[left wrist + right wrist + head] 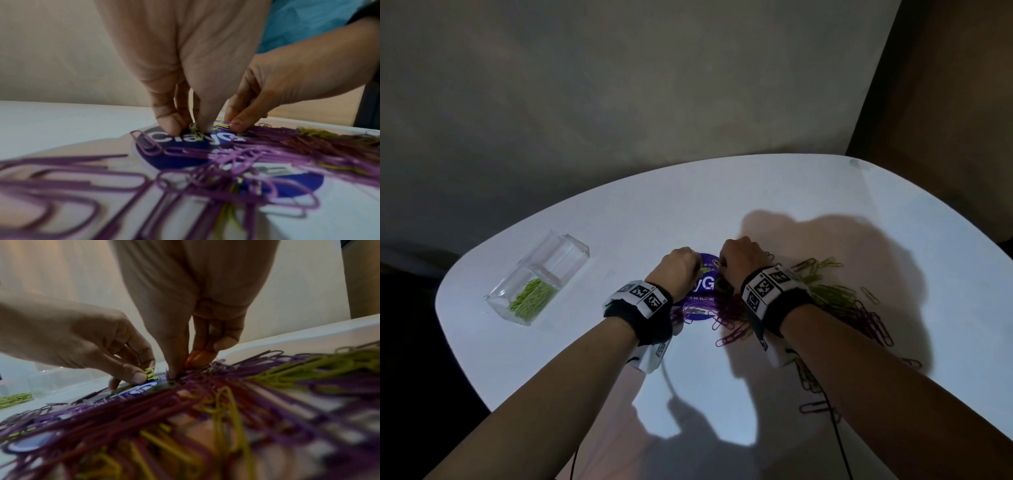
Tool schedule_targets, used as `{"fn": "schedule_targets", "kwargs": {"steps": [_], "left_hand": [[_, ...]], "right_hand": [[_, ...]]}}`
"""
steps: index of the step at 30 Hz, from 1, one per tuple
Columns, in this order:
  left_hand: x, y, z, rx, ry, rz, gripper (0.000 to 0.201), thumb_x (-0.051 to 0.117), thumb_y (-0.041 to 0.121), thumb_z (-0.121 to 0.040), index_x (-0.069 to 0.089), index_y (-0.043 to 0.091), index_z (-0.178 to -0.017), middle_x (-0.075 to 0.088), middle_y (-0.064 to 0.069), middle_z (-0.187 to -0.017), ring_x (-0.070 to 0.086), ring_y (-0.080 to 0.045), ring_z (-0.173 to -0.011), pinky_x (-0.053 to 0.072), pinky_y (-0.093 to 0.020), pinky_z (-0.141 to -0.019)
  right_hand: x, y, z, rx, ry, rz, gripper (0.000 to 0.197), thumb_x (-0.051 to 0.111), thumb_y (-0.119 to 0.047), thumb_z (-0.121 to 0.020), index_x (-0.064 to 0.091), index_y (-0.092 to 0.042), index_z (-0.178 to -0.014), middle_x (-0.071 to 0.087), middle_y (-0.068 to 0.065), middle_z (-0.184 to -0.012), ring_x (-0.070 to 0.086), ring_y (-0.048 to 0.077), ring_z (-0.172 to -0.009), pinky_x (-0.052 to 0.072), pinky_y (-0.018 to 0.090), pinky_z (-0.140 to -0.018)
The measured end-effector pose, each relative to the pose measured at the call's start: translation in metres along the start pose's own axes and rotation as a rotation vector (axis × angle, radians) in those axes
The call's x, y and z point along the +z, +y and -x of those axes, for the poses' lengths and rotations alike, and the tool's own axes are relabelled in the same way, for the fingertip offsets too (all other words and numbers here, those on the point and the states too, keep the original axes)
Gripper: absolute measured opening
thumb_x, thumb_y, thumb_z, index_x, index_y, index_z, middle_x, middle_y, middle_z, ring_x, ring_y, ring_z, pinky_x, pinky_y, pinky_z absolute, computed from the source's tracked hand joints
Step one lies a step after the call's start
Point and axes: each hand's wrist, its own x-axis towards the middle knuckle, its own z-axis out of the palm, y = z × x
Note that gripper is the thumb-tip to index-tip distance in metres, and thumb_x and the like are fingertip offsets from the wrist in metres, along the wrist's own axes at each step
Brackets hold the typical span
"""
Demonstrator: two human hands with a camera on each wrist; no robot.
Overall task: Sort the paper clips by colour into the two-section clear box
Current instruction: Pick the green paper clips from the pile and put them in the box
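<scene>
Head view: clear box sits on the white table, well apart to the left of both hands, its long axis running from near-left to far-right. The near section holds a heap of green clips; the far section looks empty, so no purple is sorted yet as far as I can see. Green is judged partly done: more green clips lie in the loose pile at the right, mixed with purple clips that spread over a round blue sticker and toward the near edge. The bulk of the work is judged still ahead. Left hand, in the left wrist view, has thumb and fingertips curled down and pinching a small bunch of green clips right on the sticker. Right hand is just beside it, fingers pointed down into the purple tangle; thumb and fingers are pressed together there, and a purple clip seems to be pinched, though blur leaves that uncertain. Loose clips point every way, no common axis; those in the box lie roughly along its length. Wrist bands with printed markers show on both arms.
</scene>
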Motion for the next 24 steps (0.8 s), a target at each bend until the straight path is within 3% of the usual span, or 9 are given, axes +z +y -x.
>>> {"fn": "schedule_targets", "kwargs": {"steps": [4, 9, 12, 15, 18, 21, 24], "left_hand": [[0.004, 0.002, 0.003, 0.056, -0.018, -0.077, 0.023, 0.046, 0.01, -0.092, 0.057, -0.001, -0.11, 0.054, -0.018, -0.109, 0.055, -0.034, -0.095, 0.041, -0.034, -0.079], [0.004, 0.007, 0.01, 0.101, 0.007, -0.189, 0.021, 0.042, 0.009, -0.094, 0.059, -0.001, -0.103, 0.061, -0.02, -0.101, 0.056, -0.035, -0.093, 0.037, -0.036, -0.075], [0.001, 0.01, 0.009, 0.06, 0.007, -0.223, 0.023, 0.044, 0.01, -0.093, 0.059, 0.0, -0.107, 0.062, -0.019, -0.103, 0.057, -0.035, -0.094, 0.037, -0.034, -0.076], [0.0, 0.012, 0.01, -0.002, 0.009, -0.2, 0.023, 0.048, 0.011, -0.09, 0.058, 0.003, -0.109, 0.064, -0.019, -0.103, 0.057, -0.035, -0.096, 0.038, -0.035, -0.077], [-0.003, 0.003, 0.009, -0.13, 0.056, 0.029, 0.029, 0.057, 0.008, -0.082, 0.062, 0.011, -0.11, 0.066, -0.018, -0.098, 0.059, -0.036, -0.092, 0.045, -0.035, -0.076], [-0.008, -0.007, 0.01, -0.241, 0.091, 0.329, 0.034, 0.066, 0.006, -0.078, 0.066, 0.015, -0.111, 0.066, -0.008, -0.084, 0.061, -0.02, -0.076, 0.049, -0.025, -0.069], [-0.016, -0.004, 0.015, -0.41, 0.119, 0.961, 0.025, 0.057, -0.004, -0.082, 0.067, 0.006, -0.102, 0.062, -0.014, -0.077, 0.055, -0.013, -0.051, 0.05, -0.02, -0.053]], "right_hand": [[0.001, 0.002, 0.001, -0.042, -0.014, 0.021, 0.021, 0.055, -0.011, -0.089, 0.064, -0.005, -0.106, 0.06, 0.02, -0.113, 0.059, 0.037, -0.105, 0.048, 0.038, -0.084], [0.002, 0.01, 0.001, -0.081, -0.036, 0.057, 0.019, 0.053, -0.008, -0.089, 0.064, -0.005, -0.103, 0.062, 0.018, -0.112, 0.06, 0.035, -0.104, 0.047, 0.035, -0.082], [0.001, 0.013, 0.002, -0.037, -0.033, -0.054, 0.019, 0.05, -0.005, -0.085, 0.067, -0.008, -0.093, 0.066, 0.016, -0.104, 0.062, 0.035, -0.099, 0.045, 0.03, -0.074], [0.0, 0.016, 0.001, 0.001, -0.01, -0.23, 0.022, 0.05, -0.004, -0.084, 0.071, -0.011, -0.084, 0.07, 0.014, -0.097, 0.064, 0.034, -0.096, 0.049, 0.03, -0.078], [-0.005, 0.023, 0.002, 0.024, 0.024, -0.38, 0.023, 0.051, -0.01, -0.088, 0.072, -0.011, -0.099, 0.07, 0.012, -0.108, 0.063, 0.027, -0.106, 0.047, 0.026, -0.09], [-0.013, 0.03, 0.005, 0.008, -0.054, -0.458, 0.027, 0.049, -0.014, -0.093, 0.068, -0.01, -0.111, 0.066, 0.008, -0.12, 0.058, 0.023, -0.115, 0.039, 0.02, -0.09], [-0.016, 0.038, 0.008, 0.056, -0.089, -0.67, 0.021, 0.051, -0.012, -0.092, 0.069, -0.006, -0.101, 0.068, 0.009, -0.103, 0.061, 0.021, -0.1, 0.041, 0.026, -0.09]]}}
